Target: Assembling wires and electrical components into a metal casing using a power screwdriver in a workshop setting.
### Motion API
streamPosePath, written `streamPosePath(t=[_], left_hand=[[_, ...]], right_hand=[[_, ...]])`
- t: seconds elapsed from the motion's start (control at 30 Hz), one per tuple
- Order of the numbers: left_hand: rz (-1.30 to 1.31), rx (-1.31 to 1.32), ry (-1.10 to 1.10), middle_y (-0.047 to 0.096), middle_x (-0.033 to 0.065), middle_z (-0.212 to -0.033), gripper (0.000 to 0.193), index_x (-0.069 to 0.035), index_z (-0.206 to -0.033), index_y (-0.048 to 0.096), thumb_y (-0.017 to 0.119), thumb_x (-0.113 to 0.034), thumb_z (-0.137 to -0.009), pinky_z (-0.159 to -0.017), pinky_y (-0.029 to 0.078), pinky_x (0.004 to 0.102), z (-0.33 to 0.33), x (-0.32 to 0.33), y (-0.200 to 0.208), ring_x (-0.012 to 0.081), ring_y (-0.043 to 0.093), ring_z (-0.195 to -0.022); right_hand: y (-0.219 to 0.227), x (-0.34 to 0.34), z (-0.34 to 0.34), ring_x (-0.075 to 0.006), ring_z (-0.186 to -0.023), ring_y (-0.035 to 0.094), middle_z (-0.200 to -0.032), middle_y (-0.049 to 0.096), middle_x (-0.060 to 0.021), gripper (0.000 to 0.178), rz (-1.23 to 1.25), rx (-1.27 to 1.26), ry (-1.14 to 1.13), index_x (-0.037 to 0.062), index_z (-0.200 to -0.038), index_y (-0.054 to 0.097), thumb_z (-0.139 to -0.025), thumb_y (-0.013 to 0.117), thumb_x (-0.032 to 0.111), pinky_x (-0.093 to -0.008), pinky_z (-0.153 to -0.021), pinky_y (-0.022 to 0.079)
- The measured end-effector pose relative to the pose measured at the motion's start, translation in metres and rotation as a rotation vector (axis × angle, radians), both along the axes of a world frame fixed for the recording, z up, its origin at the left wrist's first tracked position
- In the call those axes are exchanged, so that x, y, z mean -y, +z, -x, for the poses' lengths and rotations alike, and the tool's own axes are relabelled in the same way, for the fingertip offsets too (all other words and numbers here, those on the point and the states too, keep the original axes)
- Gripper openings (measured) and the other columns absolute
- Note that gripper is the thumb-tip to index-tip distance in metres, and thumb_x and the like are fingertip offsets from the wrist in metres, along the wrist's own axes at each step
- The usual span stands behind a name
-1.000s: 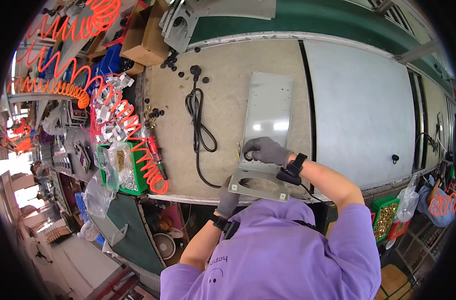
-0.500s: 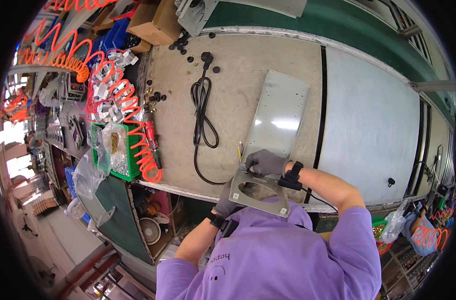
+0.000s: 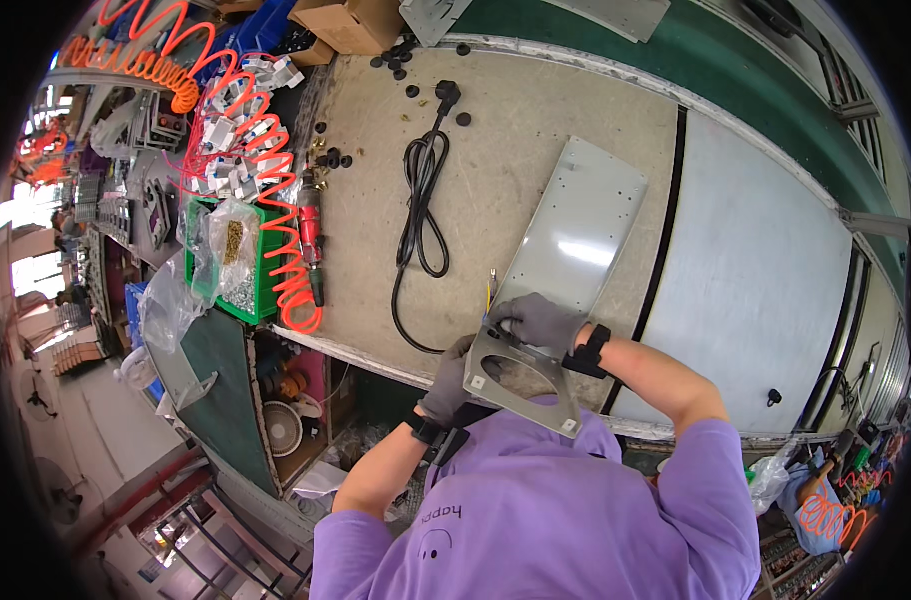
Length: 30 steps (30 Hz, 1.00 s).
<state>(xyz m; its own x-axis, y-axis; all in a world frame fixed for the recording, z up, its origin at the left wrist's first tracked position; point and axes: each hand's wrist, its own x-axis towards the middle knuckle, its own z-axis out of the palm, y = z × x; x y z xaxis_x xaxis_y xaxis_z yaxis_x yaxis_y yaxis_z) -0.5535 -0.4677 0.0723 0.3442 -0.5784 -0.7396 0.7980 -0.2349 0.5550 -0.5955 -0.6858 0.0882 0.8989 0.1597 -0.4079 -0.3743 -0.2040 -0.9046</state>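
A bent sheet-metal panel [image 3: 575, 235] lies along the table, its flange with a large round cut-out [image 3: 560, 408] reaching past the front edge toward me. My left hand [image 3: 447, 388], in a grey glove, is closed at the flange's left side, with its fingertips partly behind the metal. Over the bend, my gloved right hand [image 3: 541, 322] has its fingers curled together at a small dark spot; what they pinch is hidden. A black power cord [image 3: 412, 215] runs from its plug down to the flange beside my left hand. Yellow wire ends [image 3: 491, 288] stick up by my right fingertips.
On the left lie a red power screwdriver [image 3: 310, 235], an orange coiled hose [image 3: 300, 300] and a green bin [image 3: 262, 300] of small screws. White connectors [image 3: 237, 160] are heaped behind it. Black caps [image 3: 395, 62] are scattered near a cardboard box [image 3: 347, 22]. A pale board [image 3: 750, 260] covers the right.
The whole view has shifted, with the table's things sitting further right and a little higher. Both hands stay at the same parts of the panel, the right fingers moving only slightly.
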Motion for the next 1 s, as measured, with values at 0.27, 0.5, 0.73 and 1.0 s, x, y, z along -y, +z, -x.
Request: streamPosePath(t=[0.27, 0.5, 0.73, 1.0], left_hand=[[0.061, 0.232, -0.094, 0.059, 0.0187, -0.097, 0.033, 0.004, -0.118, 0.042, 0.045, -0.009, -0.088, -0.062, 0.056, 0.0338, 0.006, 0.002, -0.015, 0.025, 0.064, -0.075], [0.093, -0.082, 0.105, 0.059, 0.0172, -0.096, 0.032, 0.004, -0.116, 0.044, 0.044, -0.011, -0.088, -0.064, 0.056, 0.033, 0.002, 0.008, -0.007, 0.0241, 0.063, -0.074], [0.047, -0.043, 0.074, 0.059, 0.0134, -0.095, 0.03, 0.002, -0.115, 0.046, 0.046, -0.013, -0.088, -0.062, 0.055, 0.0287, 0.003, 0.009, -0.007, 0.0192, 0.062, -0.073], [-0.048, 0.194, -0.11, 0.059, 0.0123, -0.099, 0.031, 0.001, -0.115, 0.046, 0.048, -0.014, -0.088, -0.062, 0.054, 0.0275, 0.0, 0.019, 0.013, 0.0181, 0.062, -0.078]], right_hand=[[-0.005, -0.004, -0.003, -0.0294, -0.081, 0.06, -0.09, 0.063, -0.0159, 0.027, 0.08, -0.018, 0.002, 0.0041, -0.104, 0.059, -0.08, 0.05, 0.007, -0.037, -0.075, 0.046], [0.008, 0.007, 0.005, -0.0311, -0.083, 0.057, -0.089, 0.061, -0.0159, 0.027, 0.147, 0.106, 0.16, 0.0057, -0.106, 0.058, -0.083, 0.048, 0.015, -0.0384, -0.076, 0.044], [-0.004, 0.001, 0.011, -0.033, -0.086, 0.056, -0.09, 0.059, -0.0163, 0.026, 0.173, 0.393, 0.095, 0.0057, -0.104, 0.058, -0.083, 0.05, 0.018, -0.0388, -0.078, 0.044], [0.0, -0.009, 0.002, -0.0353, -0.077, 0.058, -0.081, 0.061, -0.0167, 0.022, 0.152, 0.169, 0.055, 0.0052, -0.098, 0.059, -0.084, 0.049, 0.019, -0.0422, -0.071, 0.045]])
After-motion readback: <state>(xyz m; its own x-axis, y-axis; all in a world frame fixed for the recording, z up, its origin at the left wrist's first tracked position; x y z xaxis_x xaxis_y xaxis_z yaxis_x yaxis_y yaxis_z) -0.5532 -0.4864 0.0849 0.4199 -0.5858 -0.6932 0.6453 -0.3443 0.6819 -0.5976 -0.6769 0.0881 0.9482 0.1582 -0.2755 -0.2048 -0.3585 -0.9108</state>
